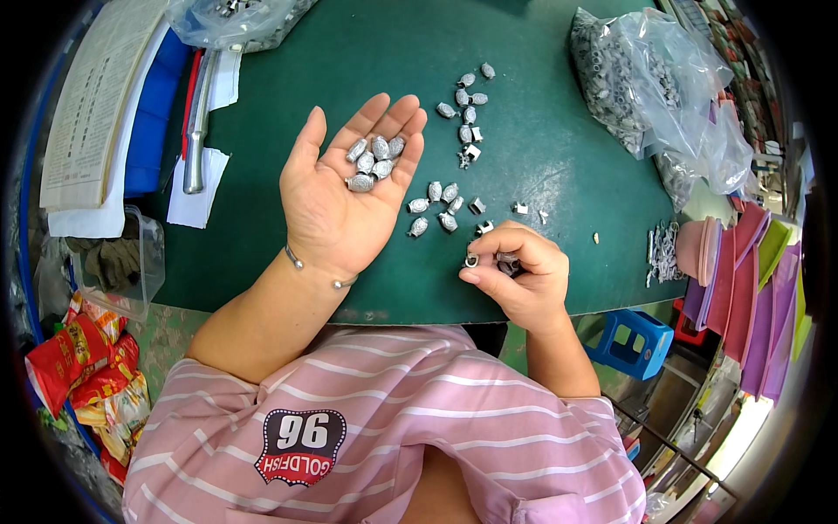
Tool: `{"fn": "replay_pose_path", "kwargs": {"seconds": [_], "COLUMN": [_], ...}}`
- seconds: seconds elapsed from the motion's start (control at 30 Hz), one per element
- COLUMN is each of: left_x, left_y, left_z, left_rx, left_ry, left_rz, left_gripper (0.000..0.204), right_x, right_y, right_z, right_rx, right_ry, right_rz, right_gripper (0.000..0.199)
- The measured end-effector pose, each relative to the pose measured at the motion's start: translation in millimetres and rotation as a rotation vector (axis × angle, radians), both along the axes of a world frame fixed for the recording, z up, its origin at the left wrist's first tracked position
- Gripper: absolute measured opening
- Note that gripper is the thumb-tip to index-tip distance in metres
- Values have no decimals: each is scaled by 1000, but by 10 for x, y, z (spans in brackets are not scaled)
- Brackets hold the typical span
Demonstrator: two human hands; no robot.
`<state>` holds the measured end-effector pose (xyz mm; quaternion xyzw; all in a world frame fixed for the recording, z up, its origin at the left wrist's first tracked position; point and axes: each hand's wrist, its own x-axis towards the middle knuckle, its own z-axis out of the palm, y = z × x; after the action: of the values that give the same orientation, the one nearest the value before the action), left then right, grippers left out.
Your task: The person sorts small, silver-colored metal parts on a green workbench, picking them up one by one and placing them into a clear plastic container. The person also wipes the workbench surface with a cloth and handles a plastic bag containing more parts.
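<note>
Several silver oval metal beads [381, 168] with patterned surfaces rest in the upturned palm of my left hand [340, 194], cupped there below the outstretched fingers. My right hand [522, 271] is closed, pinching a small metal piece [471, 260] with a hole in its end between thumb and forefinger. More grey metal pieces [508, 262] show partly inside its curled fingers. Between the hands, loose oval beads [435, 190] lie on the green table [367, 52]. Small square metal clips [477, 206] are just beyond my right hand. A second line of beads [465, 134] lies farther off.
Clear bags of grey metal parts stand at the far right [611, 83] and far left [231, 24]. A metal-handled tool [197, 131] lies by a blue tray [155, 122]. Silver chain-like pieces [665, 253] sit on the right edge, above a blue stool [633, 343].
</note>
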<state>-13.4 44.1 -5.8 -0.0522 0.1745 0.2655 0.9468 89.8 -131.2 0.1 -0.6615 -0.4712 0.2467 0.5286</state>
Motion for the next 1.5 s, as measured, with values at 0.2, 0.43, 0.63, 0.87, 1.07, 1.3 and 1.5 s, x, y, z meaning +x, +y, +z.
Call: {"fn": "replay_pose_path", "kwargs": {"seconds": [0.2,0.43,0.63,0.87,1.07,1.3,1.5], "left_x": [-19,-14,-9,-16,-19,-11,-14], "left_y": [6,2,-3,1,3,9,7], "left_z": [-37,-33,-22,-19,-29,-35,-23], "left_rx": [0,-7,-14,-6,-14,-10,-27], "left_ry": [-51,-39,-37,-35,-49,-30,-28], "left_rz": [-9,-3,-5,-6,-15,0,0], "left_gripper": [45,45,45,45,45,46,46], "right_x": [-35,-23,29,81,113,-15,70], "right_y": [-70,-112,-85,-62,-5,287,230], "right_z": [-23,-73,-44,-70,22,49,55], "right_rx": [16,14,122,209,-89,-381,-262], "right_ry": [540,719,1287,1517,818,-631,-421], "right_rz": [-12,-7,72,106,-121,-82,16], "right_gripper": [18,17,19,20,9,13,15]}}
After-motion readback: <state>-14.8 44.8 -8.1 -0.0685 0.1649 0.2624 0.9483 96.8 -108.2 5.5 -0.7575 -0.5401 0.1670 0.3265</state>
